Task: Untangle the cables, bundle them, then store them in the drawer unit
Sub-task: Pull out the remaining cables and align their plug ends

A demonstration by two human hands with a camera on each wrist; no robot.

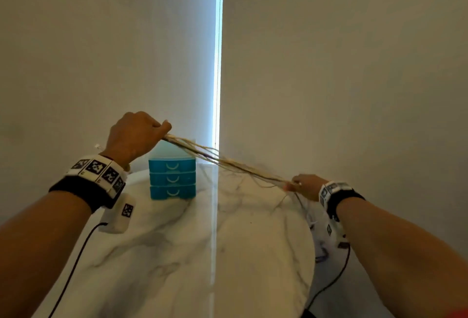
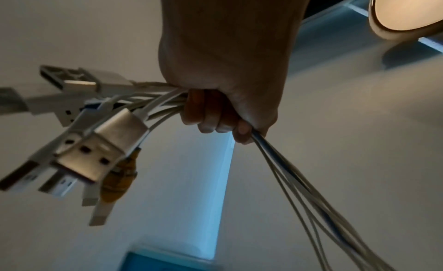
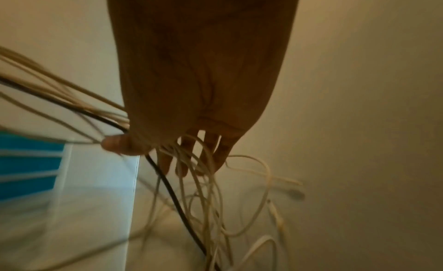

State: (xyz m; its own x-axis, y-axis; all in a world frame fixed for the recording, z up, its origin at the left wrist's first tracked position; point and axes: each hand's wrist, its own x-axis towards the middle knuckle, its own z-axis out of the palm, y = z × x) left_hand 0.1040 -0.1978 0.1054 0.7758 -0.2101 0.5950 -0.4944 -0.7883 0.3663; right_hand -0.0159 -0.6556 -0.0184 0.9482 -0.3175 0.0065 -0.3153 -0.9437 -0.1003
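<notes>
**Q:** What is each hand doing?

**A:** The left hand (image 2: 223, 85) is clenching the cables (image 2: 299, 189) in a full fist, with USB plugs (image 2: 95, 142) fanning out past the little finger. The right hand (image 3: 199, 85) is pinning the taut strands under its thumb. Its fingers (image 3: 165, 161) are staying nearly straight, and slack ends are dangling below the fingertips.

**Q:** And the drawer unit?

**A:** The blue drawer unit (image 1: 173, 178) is standing closed on the marble table (image 1: 202, 254), beyond and below the left fingers.

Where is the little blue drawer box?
In the head view the blue drawer unit stands at the far edge of the marble table, left of centre, just below the left hand holding the cables.
</notes>
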